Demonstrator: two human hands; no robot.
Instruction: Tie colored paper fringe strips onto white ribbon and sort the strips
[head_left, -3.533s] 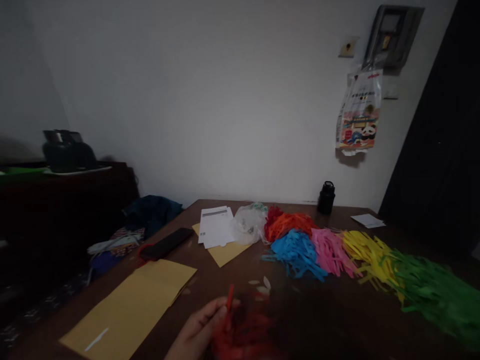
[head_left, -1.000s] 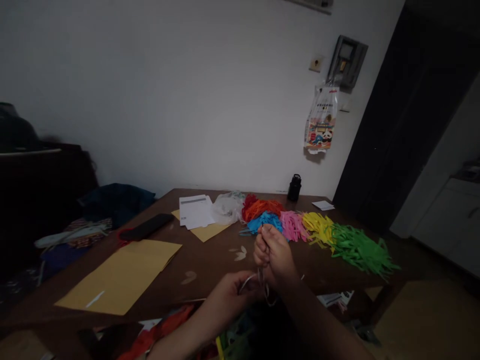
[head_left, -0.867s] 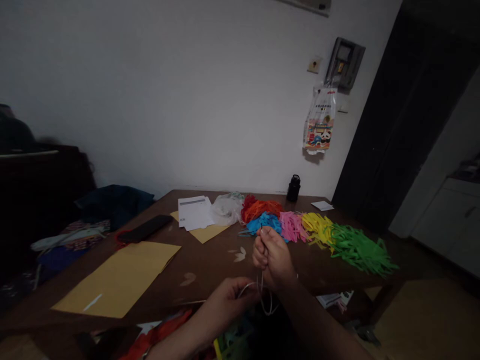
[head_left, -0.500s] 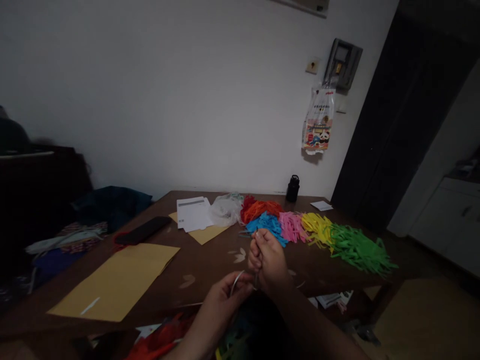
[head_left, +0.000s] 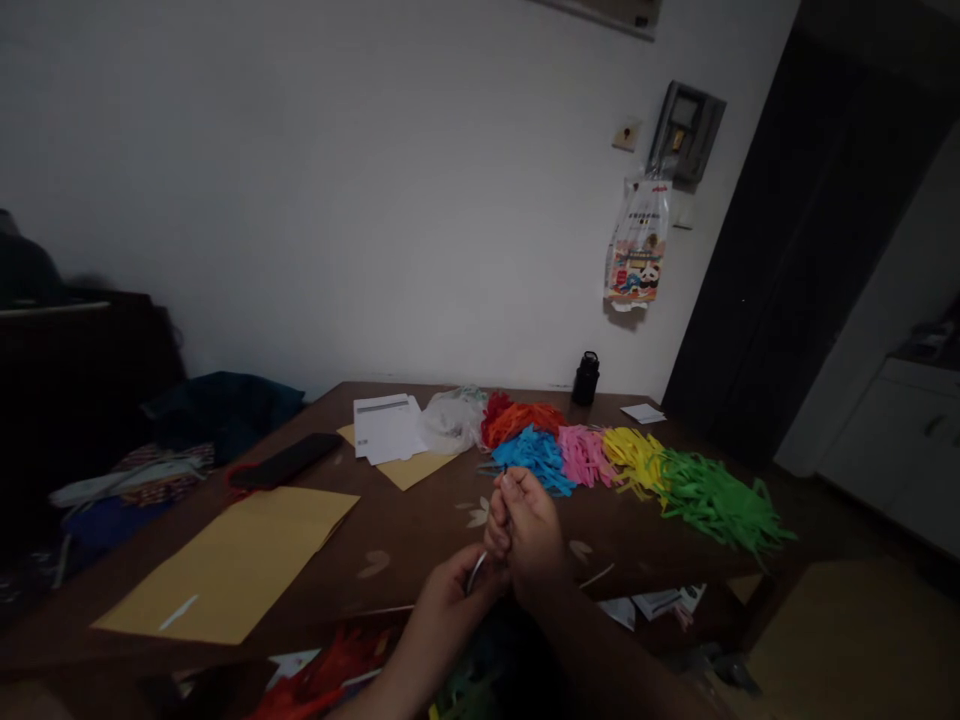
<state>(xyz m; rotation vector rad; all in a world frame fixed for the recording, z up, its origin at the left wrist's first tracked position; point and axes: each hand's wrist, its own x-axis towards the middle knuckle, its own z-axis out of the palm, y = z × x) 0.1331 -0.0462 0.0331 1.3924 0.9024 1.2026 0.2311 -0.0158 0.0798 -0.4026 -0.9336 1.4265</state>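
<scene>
My left hand [head_left: 459,598] is closed, pinching a thin white curved strip [head_left: 475,572] that bends up over the fingers. Touching it just above and to the right, my right hand [head_left: 529,528] is closed like a fist, thumb on top. A small dark tip shows at the top of that fist; what the fingers hold is mostly hidden. Beyond the hands lie bundles of coloured strips: blue [head_left: 531,458], orange [head_left: 529,422], pink [head_left: 585,455], yellow [head_left: 636,460] and green [head_left: 724,500].
The brown table [head_left: 405,520] holds yellow envelopes [head_left: 232,565], white papers [head_left: 388,428], a clear plastic bag [head_left: 451,420], a dark phone-like slab [head_left: 289,460] and a black bottle [head_left: 586,380]. Red strips [head_left: 322,680] lie below the table's near edge. A printed bag [head_left: 637,245] hangs on the wall.
Both hands have shifted slightly left and the right hand a little lower. The white strip's visible loop at my left hand is smaller. The things on the table stay as they were.
</scene>
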